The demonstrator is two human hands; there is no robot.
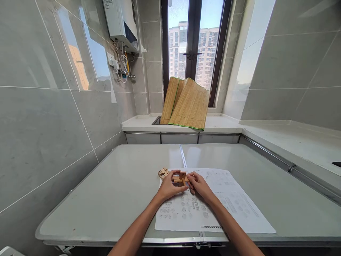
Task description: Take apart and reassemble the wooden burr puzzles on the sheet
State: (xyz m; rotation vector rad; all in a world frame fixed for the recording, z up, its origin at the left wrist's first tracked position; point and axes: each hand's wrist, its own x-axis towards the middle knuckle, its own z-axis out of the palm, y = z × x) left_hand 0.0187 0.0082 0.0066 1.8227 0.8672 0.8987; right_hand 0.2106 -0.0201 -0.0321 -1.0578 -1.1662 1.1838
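Observation:
Small wooden pieces [177,179], joined in a crossed shape with one block upright, are held between my two hands above a printed paper sheet [231,209]. My left hand [170,185] curls round their left side, thumb below and fingers above. On the right, my right hand [197,183] pinches the end of the pieces with its fingertips. More wooden pieces [162,172] lie just behind my left hand, at the sheet's upper left corner. The exact joints between the held pieces are too small to make out.
The sheet lies on a pale folding table [106,199] with a centre seam. Behind it, a white counter [221,122] carries bamboo mats [189,103] leaning by the window. A water heater [121,25] hangs on the left wall.

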